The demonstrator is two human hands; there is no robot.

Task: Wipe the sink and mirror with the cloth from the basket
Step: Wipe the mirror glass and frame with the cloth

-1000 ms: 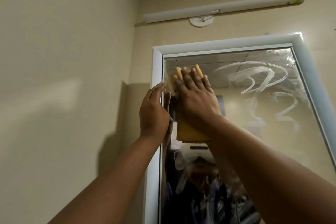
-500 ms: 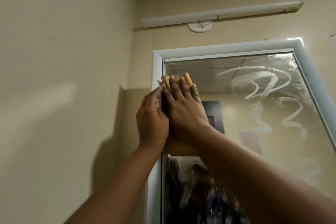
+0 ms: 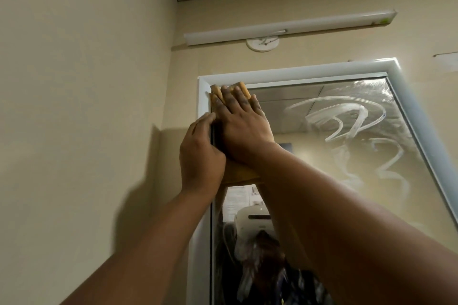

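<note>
Because the mirror (image 3: 322, 156) corner needs pressure, the right hand (image 3: 244, 129) lies flat, fingers (image 3: 229, 96) spread, pinning the orange cloth (image 3: 238, 173), while the left hand (image 3: 200, 156) curls loosely, bracing the frame (image 3: 204, 96)

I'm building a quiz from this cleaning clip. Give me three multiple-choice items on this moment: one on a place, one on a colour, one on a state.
1. Where on the mirror is the cloth?
A. top left corner
B. bottom right corner
C. centre

2. What colour is the cloth?
A. blue
B. orange-yellow
C. white

3. How does the glass right of the hands look?
A. dry and spotless
B. cracked
C. streaked with white swirls

Answers: 1 A, the right hand presses the cloth under the frame's top left corner; 2 B, its edges show orange-yellow around the fingers; 3 C, curved smears cover the upper right glass.
</note>
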